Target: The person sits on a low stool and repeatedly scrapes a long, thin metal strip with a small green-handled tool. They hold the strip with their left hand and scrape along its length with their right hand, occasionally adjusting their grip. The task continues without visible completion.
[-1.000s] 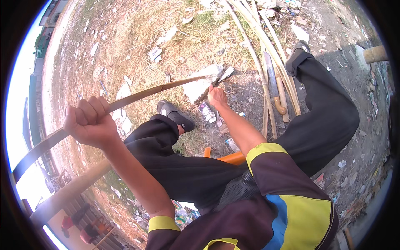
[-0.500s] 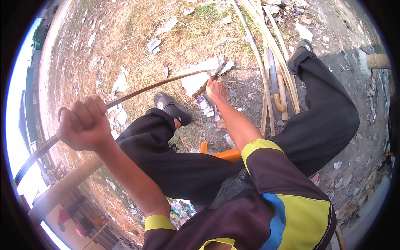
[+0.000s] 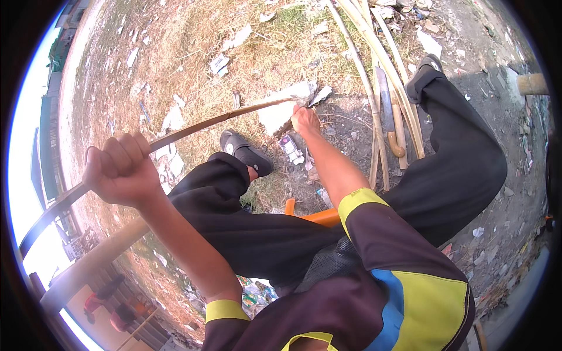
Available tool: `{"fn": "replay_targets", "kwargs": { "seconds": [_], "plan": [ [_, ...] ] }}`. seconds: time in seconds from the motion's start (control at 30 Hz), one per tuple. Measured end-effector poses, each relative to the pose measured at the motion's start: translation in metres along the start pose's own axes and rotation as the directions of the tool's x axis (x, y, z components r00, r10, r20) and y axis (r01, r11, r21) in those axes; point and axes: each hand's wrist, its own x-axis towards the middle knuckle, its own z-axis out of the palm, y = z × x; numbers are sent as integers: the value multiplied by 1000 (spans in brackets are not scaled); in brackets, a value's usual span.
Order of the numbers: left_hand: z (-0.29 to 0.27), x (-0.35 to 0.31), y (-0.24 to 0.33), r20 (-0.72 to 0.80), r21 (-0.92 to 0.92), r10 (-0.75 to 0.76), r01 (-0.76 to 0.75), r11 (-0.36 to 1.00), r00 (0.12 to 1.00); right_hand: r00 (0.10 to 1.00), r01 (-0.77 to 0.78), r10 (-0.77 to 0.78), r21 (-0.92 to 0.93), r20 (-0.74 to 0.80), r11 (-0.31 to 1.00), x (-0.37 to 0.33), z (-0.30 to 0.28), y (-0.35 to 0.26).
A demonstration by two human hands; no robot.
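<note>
A long, thin, bent bamboo strip [image 3: 213, 121] runs from the far left edge to the middle of the view, pale side partly showing. Around its left part my left hand [image 3: 122, 171] is closed in a fist, raised in front of my left leg. At the strip's other end, low near the ground, my right hand [image 3: 305, 121] is closed with its fingers pressed together on the tip; the exact grip is partly hidden. Beyond that hand lies a white scrap [image 3: 275, 117] of sheet. A machete [image 3: 386, 105] with a curved wooden handle rests on bamboo pieces to the right.
Several long bamboo strips [image 3: 362, 82] lie at the far right of centre, between my feet. Part of an orange seat [image 3: 322, 218] shows under me. One thick bamboo pole [image 3: 93, 257] crosses the left side; another [image 3: 531, 85] juts in at right. Litter dots the dry grass.
Both hands keep their hold on the bamboo strip in nearly the same pose. The whole view has shifted slightly.
</note>
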Motion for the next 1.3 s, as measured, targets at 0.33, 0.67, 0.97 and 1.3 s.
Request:
{"fn": "replay_targets", "kwargs": {
  "seconds": [0.33, 0.67, 0.97, 1.3],
  "plan": [
    [10, 2, 1, -263, 107, 50, -23, 994, 963, 999, -26, 23, 121, 26, 992, 3, 15, -6],
    [11, -1, -2, -356, 224, 122, -42, 974, 926, 993, 107, -115, 217, 25, 970, -9, 12, -16],
    [30, 6, -6, -442, 193, 118, -34, 981, 889, 994, -53, 42, 104, 106, 993, -3, -1, -14],
    [24, 5, -4, -443, 204, 137, -50, 978, 886, 987, 132, -145, 176, 64, 975, 1, 11, -21]
  ]
}}
